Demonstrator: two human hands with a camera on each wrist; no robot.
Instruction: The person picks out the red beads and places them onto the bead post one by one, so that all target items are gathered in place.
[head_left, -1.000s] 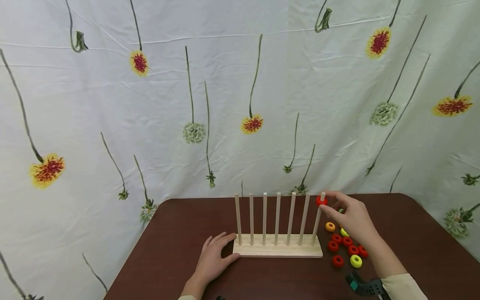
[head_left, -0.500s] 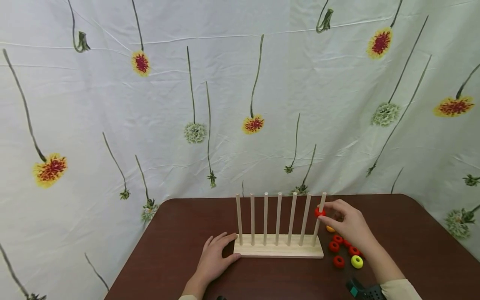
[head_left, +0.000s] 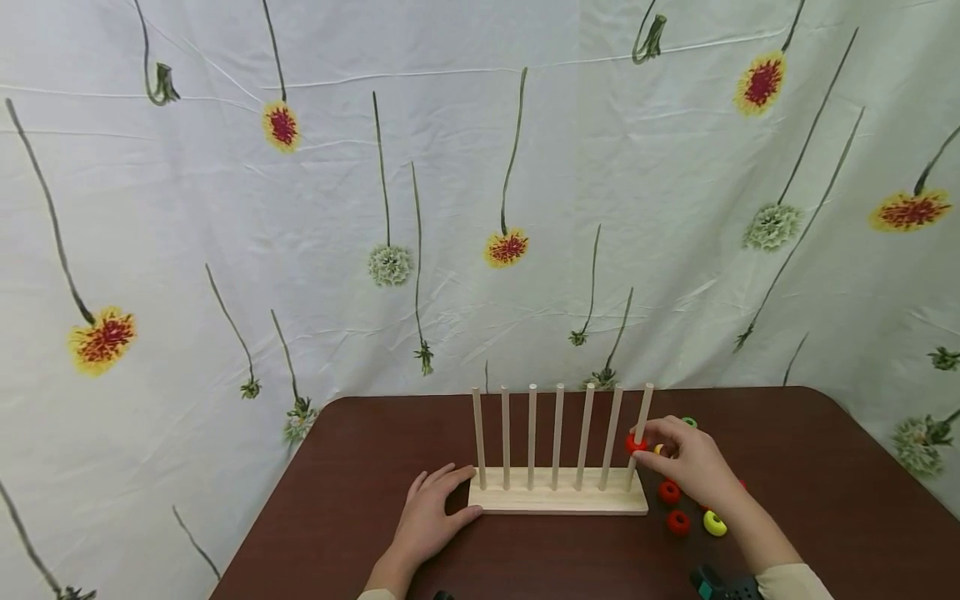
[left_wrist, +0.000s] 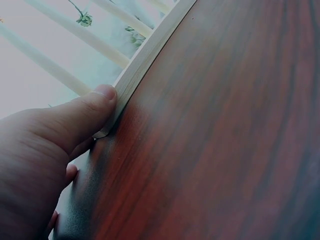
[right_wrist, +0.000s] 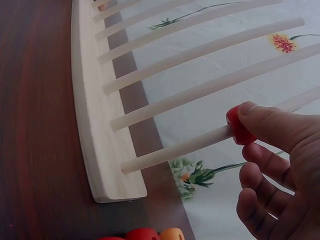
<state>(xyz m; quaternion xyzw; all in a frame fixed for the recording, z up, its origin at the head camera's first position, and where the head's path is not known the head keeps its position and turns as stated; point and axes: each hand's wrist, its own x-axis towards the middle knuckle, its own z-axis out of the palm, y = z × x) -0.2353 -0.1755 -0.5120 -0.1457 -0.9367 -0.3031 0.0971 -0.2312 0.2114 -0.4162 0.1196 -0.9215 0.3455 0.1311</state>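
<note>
A pale wooden peg rack point(head_left: 555, 500) with a row of upright pegs stands on the dark table. At its left end, my left hand point(head_left: 429, 515) holds the base, thumb on the front edge and fingers behind; the left wrist view shows the thumb point(left_wrist: 97, 102) on the corner. My right hand point(head_left: 693, 460) pinches a red ring point(right_wrist: 239, 125) between thumb and fingers. That ring is threaded on the rightmost peg point(right_wrist: 185, 148), partway down. The other pegs carry nothing.
Right of the rack lie loose rings: red ones point(head_left: 678, 522), a yellow-green one point(head_left: 714, 523) and a green one point(head_left: 688, 422), some partly hidden by the right hand and forearm. A flower-printed cloth point(head_left: 450, 192) hangs behind the table point(head_left: 360, 442).
My right hand has brought the red ring down the rightmost peg from near its top to below the middle. The left hand stays on the rack's end.
</note>
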